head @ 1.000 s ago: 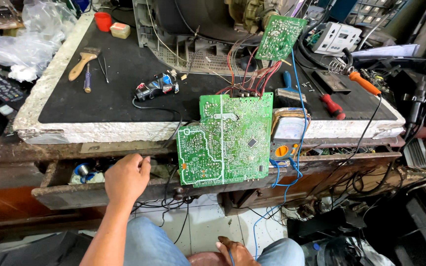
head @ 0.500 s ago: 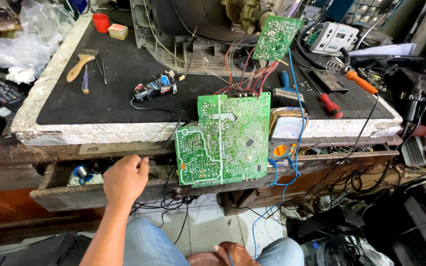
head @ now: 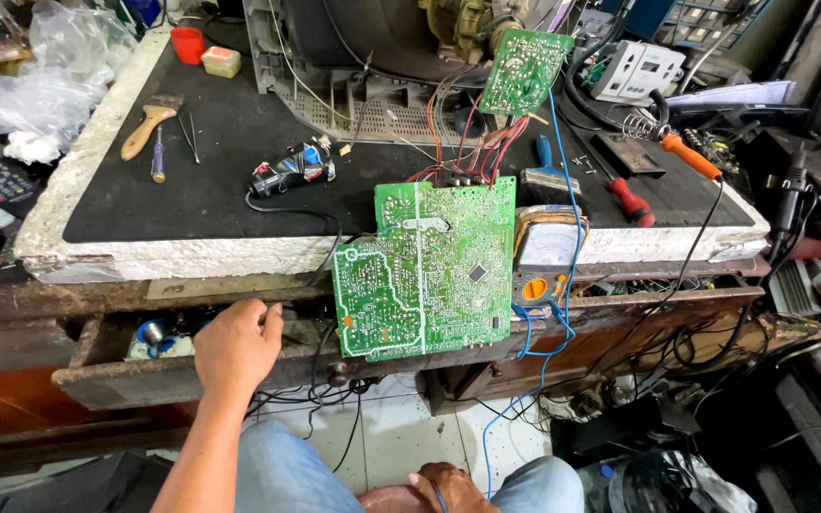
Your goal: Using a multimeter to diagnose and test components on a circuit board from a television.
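Worn wooden drawer (head: 135, 380) — left hand (head: 237, 345) loosely curled inside, right hand (head: 448, 486) empty — hands apart.

Electronics repair workshop. Large green printed circuit board (head: 425, 271) propped at centre against worn black-topped workbench (head: 211, 180); orange-handled soldering iron (head: 688, 155) at 2 o'clock; yellow analogue multimeter (head: 548, 256) just right of the board; opened grey television chassis (head: 372, 66) at 12 o'clock; wooden-handled brush (head: 149, 126) at 10 o'clock; tangled wires below.
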